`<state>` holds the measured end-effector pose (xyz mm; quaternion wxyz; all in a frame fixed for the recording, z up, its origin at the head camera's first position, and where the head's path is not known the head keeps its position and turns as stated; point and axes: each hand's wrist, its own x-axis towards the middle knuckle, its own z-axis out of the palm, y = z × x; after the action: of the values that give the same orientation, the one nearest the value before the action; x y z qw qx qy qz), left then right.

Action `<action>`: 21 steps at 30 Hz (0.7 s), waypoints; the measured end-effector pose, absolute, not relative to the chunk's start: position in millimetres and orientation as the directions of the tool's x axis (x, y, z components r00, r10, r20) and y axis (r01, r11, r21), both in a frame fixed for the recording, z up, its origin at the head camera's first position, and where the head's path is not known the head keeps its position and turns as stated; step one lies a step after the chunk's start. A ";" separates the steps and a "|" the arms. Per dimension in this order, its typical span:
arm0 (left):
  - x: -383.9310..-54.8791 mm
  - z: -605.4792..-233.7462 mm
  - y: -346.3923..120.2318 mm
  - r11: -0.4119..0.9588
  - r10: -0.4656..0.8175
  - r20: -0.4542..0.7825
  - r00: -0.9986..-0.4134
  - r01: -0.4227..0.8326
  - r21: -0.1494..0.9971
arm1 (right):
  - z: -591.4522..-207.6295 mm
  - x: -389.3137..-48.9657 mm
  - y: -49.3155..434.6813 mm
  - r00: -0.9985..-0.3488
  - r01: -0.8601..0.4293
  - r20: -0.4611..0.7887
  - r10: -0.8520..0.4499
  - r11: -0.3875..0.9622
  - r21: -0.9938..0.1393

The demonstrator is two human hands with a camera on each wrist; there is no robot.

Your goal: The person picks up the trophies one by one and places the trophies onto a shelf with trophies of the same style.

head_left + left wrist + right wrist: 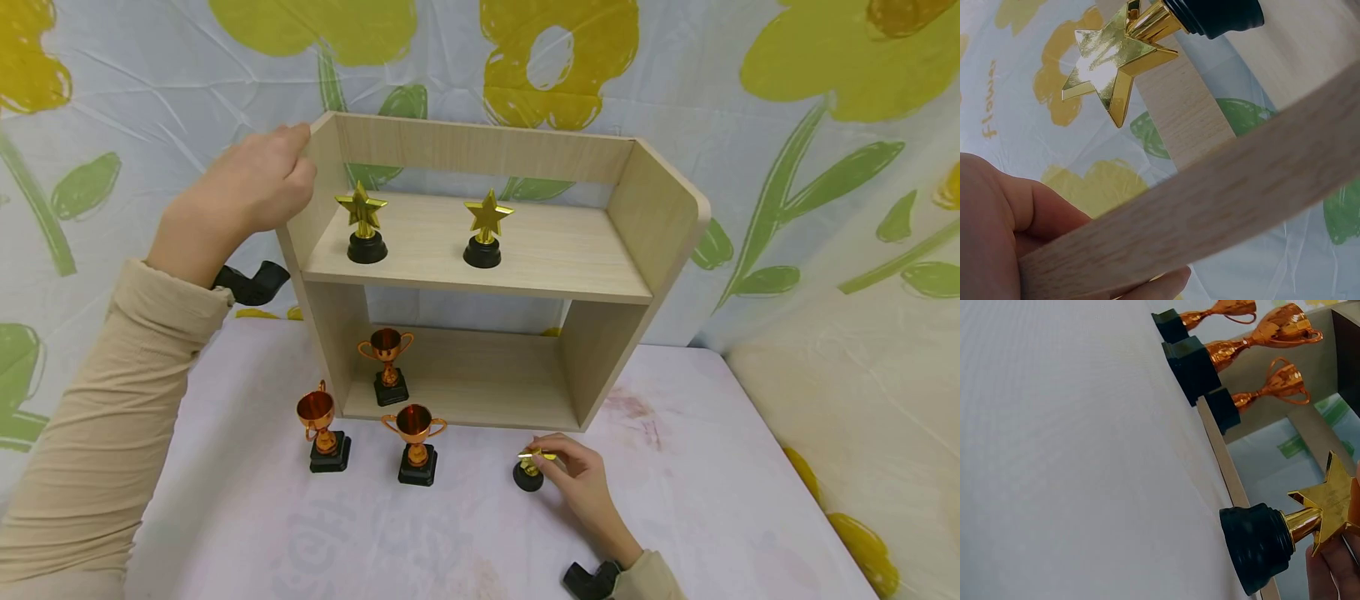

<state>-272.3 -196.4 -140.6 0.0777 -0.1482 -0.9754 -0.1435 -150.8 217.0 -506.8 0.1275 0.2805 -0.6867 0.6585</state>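
Observation:
My left hand (251, 179) grips the top left corner of a light wooden two-tier shelf (555, 250); in the left wrist view the thumb and fingers lie on either side of its panel (1210, 206). In front of the shelf, my right hand (585, 479) pinches the gold star of a star trophy (529, 479). The right wrist view shows this trophy's round black base (1257, 547) at the white tabletop; whether it touches cannot be told. Two more star trophies, one at left (367, 246) and one near the middle (482, 252), stand on the upper tier.
One bronze cup trophy (391, 387) stands at the left of the lower tier. Two others, a left one (330, 452) and a right one (417, 465), stand on the white-covered table (480, 542) before the shelf. A flower-printed cloth (450, 50) hangs behind.

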 end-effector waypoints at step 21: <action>-272.6 -141.3 -196.2 0.908 0.277 0.239 -0.931 0.335 0.253 | -506.9 -152.4 214.8 -0.780 -0.597 0.594 -0.197 -0.053 -0.801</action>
<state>-272.6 -196.2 -141.3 0.0991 -0.1575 -0.9716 -0.1462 -152.4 214.8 -506.9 0.1507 0.2958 -0.6712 0.6628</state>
